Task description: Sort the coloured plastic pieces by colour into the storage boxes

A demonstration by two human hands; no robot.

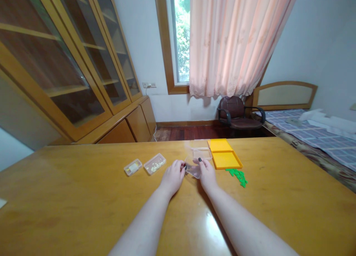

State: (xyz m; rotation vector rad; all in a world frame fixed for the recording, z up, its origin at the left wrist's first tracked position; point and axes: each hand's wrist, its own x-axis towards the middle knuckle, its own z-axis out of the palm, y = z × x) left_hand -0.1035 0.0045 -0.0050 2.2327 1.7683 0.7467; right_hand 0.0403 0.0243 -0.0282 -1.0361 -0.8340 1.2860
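Both hands are closed on a small clear plastic box [194,170] over the middle of the table. My left hand [174,175] pinches its left side, and my right hand [207,174] grips the right side. Whether anything lies inside it is too unclear to tell. Just behind stands another clear plastic box [204,159], partly hidden by my right fingers. An orange case [226,160] lies opened flat to the right, with a heap of small green pieces [238,175] in front of it.
Left of my hands are a clear box [151,169] of small pale pieces and a smaller clear case [133,167] with yellow and white contents. The wooden table [83,204] has its far edge beyond them. A chair [235,113] and a bed [314,128] are further back.
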